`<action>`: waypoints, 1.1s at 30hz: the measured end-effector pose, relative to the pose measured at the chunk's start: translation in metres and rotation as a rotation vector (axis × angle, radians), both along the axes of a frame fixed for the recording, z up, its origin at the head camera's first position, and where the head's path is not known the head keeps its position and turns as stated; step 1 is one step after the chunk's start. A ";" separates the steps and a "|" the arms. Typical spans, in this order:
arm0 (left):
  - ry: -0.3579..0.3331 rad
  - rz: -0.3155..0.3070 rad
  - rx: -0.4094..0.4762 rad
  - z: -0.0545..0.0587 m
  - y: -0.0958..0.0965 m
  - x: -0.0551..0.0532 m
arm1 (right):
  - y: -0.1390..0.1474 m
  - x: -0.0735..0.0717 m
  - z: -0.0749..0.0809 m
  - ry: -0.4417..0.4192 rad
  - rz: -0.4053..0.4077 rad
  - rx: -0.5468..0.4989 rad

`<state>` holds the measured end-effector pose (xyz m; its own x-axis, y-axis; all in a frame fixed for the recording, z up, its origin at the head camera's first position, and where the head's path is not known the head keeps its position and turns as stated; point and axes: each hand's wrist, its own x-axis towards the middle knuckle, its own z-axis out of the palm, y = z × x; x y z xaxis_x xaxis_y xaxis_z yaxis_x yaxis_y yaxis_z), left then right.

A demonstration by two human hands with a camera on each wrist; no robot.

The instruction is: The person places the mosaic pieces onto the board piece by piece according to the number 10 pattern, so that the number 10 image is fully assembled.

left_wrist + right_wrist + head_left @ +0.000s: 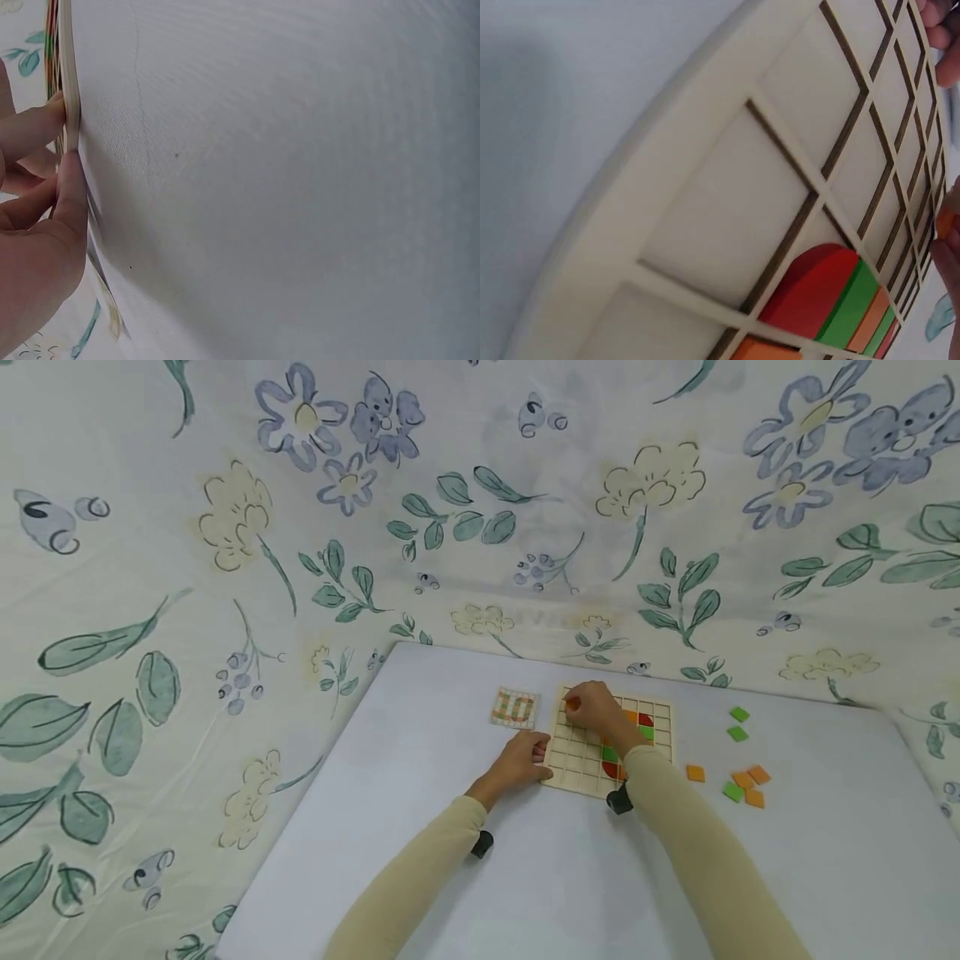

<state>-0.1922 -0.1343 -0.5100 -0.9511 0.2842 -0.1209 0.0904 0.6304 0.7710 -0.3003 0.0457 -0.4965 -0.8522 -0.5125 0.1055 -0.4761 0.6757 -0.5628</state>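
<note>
A wooden grid board (573,768) lies on the table, with red, green and orange pieces set in some of its squares. At the board's left edge, my left hand (516,762) holds the rim with thumb and bent fingers; in the left wrist view its fingers (71,187) touch the rim. My right hand (597,707) is over the upper left of the board and pinches a small orange tile (946,222) between its fingertips. In the right wrist view a red rounded piece (806,289) sits in a square beside a green piece (849,301). The right forearm hides part of the board.
A small checked pattern card (515,707) lies left of the board. To the right are loose green tiles (739,714), a lone orange tile (695,773) and a cluster of orange and green tiles (743,780). Floral cloth (525,527) hangs behind the white table (360,760).
</note>
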 end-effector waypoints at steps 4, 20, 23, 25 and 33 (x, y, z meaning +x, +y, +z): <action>0.004 0.005 -0.005 -0.003 0.000 -0.001 | -0.003 -0.003 -0.002 -0.004 0.002 0.007; 0.018 0.000 -0.012 0.002 0.002 0.002 | -0.003 0.004 -0.010 0.187 0.118 0.052; 0.026 -0.004 -0.015 0.001 0.002 0.001 | -0.002 0.006 -0.007 0.188 0.149 0.075; 0.028 -0.004 -0.015 0.000 0.002 0.000 | 0.000 0.007 -0.005 0.188 0.166 0.084; 0.012 0.010 -0.023 0.002 0.002 0.001 | 0.047 0.015 0.015 0.099 0.059 0.057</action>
